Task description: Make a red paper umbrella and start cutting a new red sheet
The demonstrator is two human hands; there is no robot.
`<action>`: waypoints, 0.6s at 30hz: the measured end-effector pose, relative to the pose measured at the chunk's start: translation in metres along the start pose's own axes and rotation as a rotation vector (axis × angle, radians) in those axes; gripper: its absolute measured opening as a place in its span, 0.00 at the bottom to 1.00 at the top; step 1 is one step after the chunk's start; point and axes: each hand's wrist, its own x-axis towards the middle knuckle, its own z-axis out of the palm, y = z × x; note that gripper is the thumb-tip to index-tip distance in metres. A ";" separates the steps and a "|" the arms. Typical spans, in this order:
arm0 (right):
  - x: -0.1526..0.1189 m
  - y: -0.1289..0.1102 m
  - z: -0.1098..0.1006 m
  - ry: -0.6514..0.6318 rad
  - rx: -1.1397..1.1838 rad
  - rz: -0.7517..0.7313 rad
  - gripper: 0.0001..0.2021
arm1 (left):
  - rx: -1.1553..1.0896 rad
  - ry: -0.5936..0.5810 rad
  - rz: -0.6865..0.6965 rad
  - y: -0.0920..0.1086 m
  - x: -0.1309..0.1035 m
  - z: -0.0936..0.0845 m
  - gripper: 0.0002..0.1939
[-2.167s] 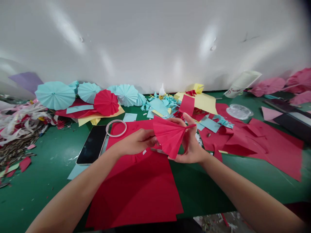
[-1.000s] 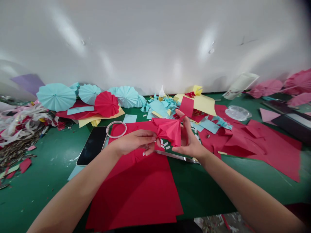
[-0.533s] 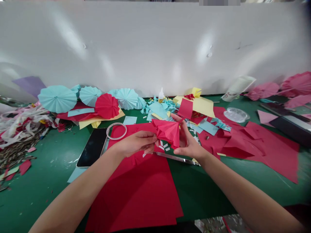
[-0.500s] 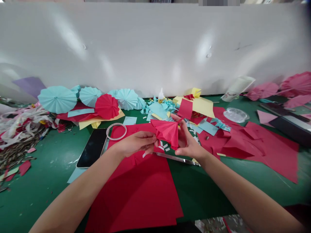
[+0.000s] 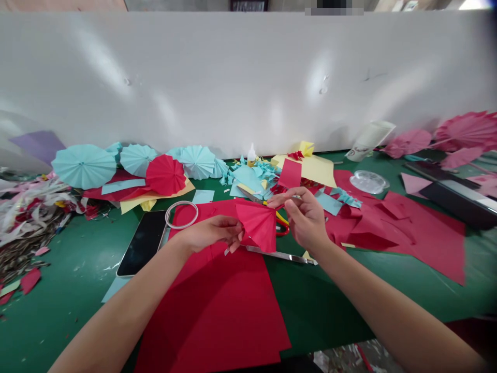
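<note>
Right hand (image 5: 305,217) has let go of pleated red fan (image 5: 256,224), fingers loose | left hand (image 5: 212,234) pinches fan – half-spread | finished paper umbrellas (image 5: 83,166) at desk (image 5: 73,290) rear – this one unfinished

a paper-craft workbench: a green table (image 5: 66,290) against a white partition board (image 5: 233,77), its far edge lined with finished paper parasols (image 5: 83,166), red paper sheets (image 5: 217,311), offcut scraps (image 5: 256,173), a glue bottle (image 5: 251,153) and scissors (image 5: 272,207).

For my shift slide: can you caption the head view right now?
Left hand pinches a pleated red paper fan while the right hand hovers beside it, above red paper sheets on the green table.
</note>
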 end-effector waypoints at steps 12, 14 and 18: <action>0.002 0.004 -0.002 0.068 -0.060 0.011 0.07 | 0.001 0.048 0.002 0.005 -0.001 0.004 0.06; 0.002 0.005 -0.002 0.045 -0.064 0.014 0.06 | 0.005 0.057 0.030 0.005 -0.001 0.006 0.05; 0.000 0.005 -0.001 0.002 -0.053 0.022 0.06 | 0.033 0.075 0.031 0.002 -0.002 0.004 0.06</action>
